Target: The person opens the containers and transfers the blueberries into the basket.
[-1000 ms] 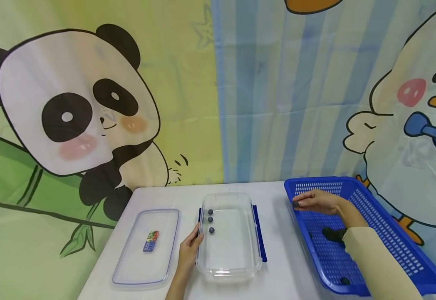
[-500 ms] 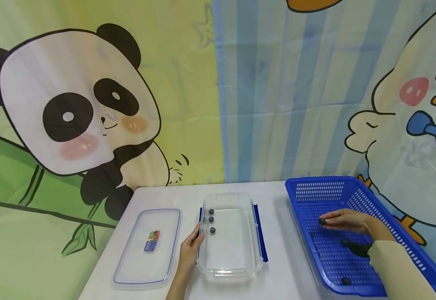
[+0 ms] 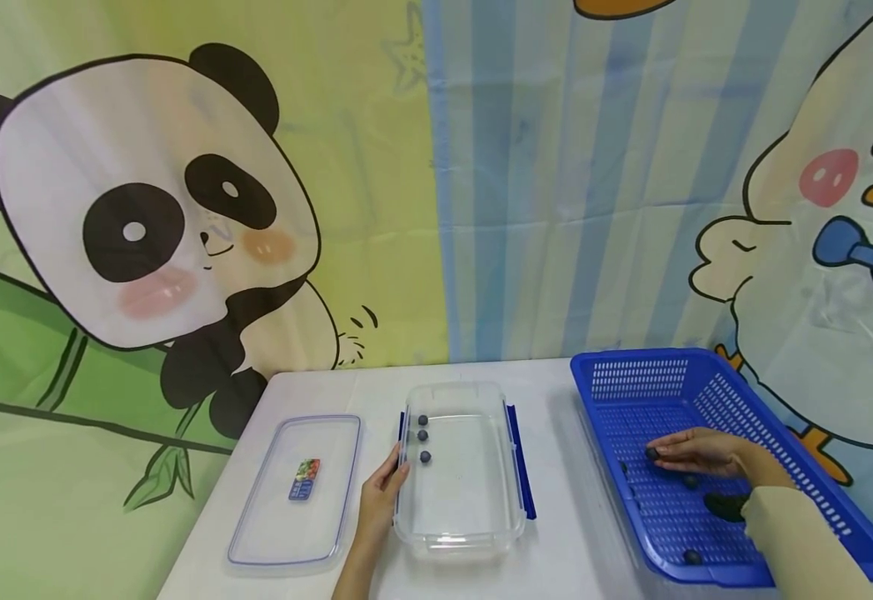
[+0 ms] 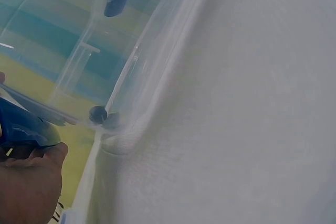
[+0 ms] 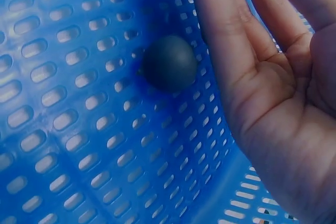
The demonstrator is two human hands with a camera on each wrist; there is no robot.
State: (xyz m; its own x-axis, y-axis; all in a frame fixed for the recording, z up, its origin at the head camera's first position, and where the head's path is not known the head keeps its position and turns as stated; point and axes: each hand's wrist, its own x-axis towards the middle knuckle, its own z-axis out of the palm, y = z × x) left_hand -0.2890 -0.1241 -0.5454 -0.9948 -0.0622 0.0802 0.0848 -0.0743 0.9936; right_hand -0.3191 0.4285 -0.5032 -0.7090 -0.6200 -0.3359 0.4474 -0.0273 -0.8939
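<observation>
My left hand (image 3: 384,487) holds the left side of a clear plastic box (image 3: 466,500); in the left wrist view its fingers (image 4: 37,174) curl at a blue latch flap (image 4: 26,127). Several small dark blueberries lie about: inside the box, three form a line along the left wall, the nearest blueberry (image 3: 425,457) lowest. Low inside the blue basket (image 3: 594,467), my right hand (image 3: 706,457) pinches another blueberry (image 3: 652,454) at its fingertips. Just below that hand lies a loose blueberry (image 3: 690,481). The right wrist view shows one dark ball (image 5: 170,64) beside the fingers.
A dark green elongated thing (image 3: 723,506) lies in the basket, partly behind the right sleeve. More dark balls sit there, one ball (image 3: 692,557) near the front. A clear lid (image 3: 264,517) with a label lies left of the box on the white table (image 3: 556,533). A printed curtain hangs behind.
My right hand has moved from the basket's left rim rightward and down into it, the blueberry still pinched. The left hand and the box have stayed in place.
</observation>
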